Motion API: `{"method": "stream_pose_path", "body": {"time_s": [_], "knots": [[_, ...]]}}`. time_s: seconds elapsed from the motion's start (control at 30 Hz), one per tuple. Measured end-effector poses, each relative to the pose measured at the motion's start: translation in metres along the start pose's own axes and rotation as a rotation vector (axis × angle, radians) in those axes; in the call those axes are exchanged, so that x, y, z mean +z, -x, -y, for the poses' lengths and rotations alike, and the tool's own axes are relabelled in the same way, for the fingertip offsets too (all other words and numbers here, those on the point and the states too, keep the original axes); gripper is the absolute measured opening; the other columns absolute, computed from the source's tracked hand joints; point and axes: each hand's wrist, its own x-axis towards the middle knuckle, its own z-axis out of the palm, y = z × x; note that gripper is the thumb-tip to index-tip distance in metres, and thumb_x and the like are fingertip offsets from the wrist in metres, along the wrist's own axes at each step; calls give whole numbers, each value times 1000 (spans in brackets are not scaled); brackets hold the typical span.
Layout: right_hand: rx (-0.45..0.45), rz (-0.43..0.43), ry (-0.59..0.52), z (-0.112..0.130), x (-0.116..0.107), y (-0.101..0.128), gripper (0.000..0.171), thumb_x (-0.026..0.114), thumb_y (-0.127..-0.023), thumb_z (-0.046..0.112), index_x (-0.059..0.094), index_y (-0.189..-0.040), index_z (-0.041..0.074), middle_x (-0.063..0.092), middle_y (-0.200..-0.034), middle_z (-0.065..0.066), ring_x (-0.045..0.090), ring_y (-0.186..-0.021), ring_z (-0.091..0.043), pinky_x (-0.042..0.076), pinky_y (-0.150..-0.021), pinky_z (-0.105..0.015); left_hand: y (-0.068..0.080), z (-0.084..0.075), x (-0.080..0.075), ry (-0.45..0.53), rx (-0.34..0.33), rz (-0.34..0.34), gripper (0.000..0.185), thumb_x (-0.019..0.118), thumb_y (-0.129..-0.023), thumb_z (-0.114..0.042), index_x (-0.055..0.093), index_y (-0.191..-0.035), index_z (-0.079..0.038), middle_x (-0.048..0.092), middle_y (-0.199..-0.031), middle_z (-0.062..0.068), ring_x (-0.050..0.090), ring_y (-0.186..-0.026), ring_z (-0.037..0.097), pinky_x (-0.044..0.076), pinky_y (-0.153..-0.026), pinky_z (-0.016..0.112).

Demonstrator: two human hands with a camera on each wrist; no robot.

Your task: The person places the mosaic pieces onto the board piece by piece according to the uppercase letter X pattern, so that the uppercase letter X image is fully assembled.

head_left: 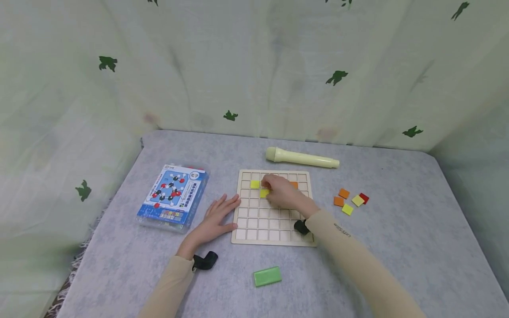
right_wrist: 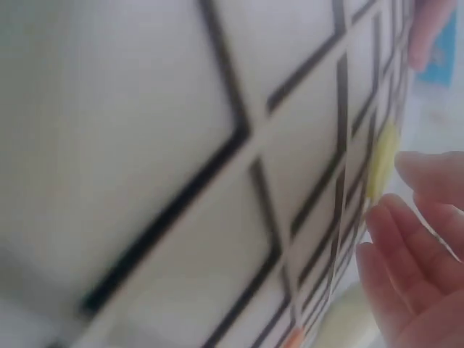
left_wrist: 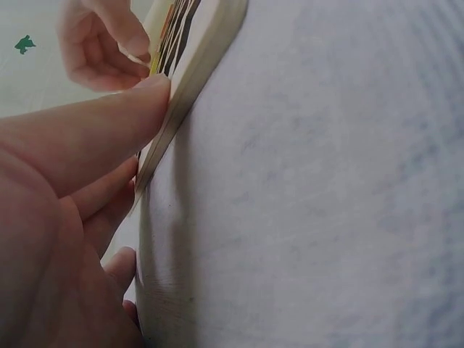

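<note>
A pale square grid board [head_left: 274, 238] lies on the table. My right hand [head_left: 282, 192] is over its upper part, fingertips at two yellow tiles [head_left: 255, 184] set in the cells. In the right wrist view, the thumb and fingertips come right up to a yellow patch [right_wrist: 383, 159]; I cannot tell whether they pinch a tile. An orange tile [head_left: 293, 184] sits in a cell beyond the right hand. My left hand [head_left: 216, 221], fingers spread, rests beside the board with its fingertips at the left edge. From the left wrist, its thumb [left_wrist: 109, 123] touches the board's rim.
Several loose tiles in orange, yellow and red, including a red tile [head_left: 364, 198], lie right of the board. Behind it is a pale yellow microphone-shaped object [head_left: 304, 158]. A blue box with molecule pictures [head_left: 171, 192] stands left, and a green block [head_left: 267, 277] lies in front.
</note>
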Motion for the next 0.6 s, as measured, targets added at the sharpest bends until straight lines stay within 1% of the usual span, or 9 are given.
{"method": "stream_pose_path", "body": {"time_s": [0.13,0.23,0.3,0.47,0.6], "knots": [[52,-43,-74,-18,-14,20,26,61,-87,1,59,-112,4,60,-106,-6,55,-99,-20,46,-88,-37,0,0,0,2,7,3,68,65,-91,-20,32,-149,-4,23,-156,10,2,-144,35,-5,-112,53],[79,-95,-119,-39,-27,42,24,63,-88,2,59,-112,1,61,-106,-11,57,-100,-25,47,-88,-41,1,1,0,-1,8,-1,69,66,-91,-20,32,-149,-4,23,-156,10,2,-144,35,-5,-112,53],[117,-126,-135,-55,-35,59,24,63,-87,1,58,-110,0,61,-106,-12,57,-99,-27,48,-88,-43,1,2,0,-5,12,-6,69,66,-90,-19,32,-148,-3,23,-156,10,2,-144,35,-4,-112,53],[227,-174,-112,-94,-51,101,24,64,-86,1,57,-109,1,61,-109,-15,57,-101,-31,49,-87,-47,3,3,0,-3,25,-15,68,65,-91,-19,33,-148,-3,23,-156,12,3,-143,37,-4,-112,54],[255,-189,-69,-112,-56,123,24,68,-84,-1,59,-106,0,62,-105,-15,58,-96,-31,50,-83,-46,4,3,0,7,28,-18,68,66,-91,-20,33,-148,-2,23,-156,12,3,-143,37,-5,-112,54]]}}
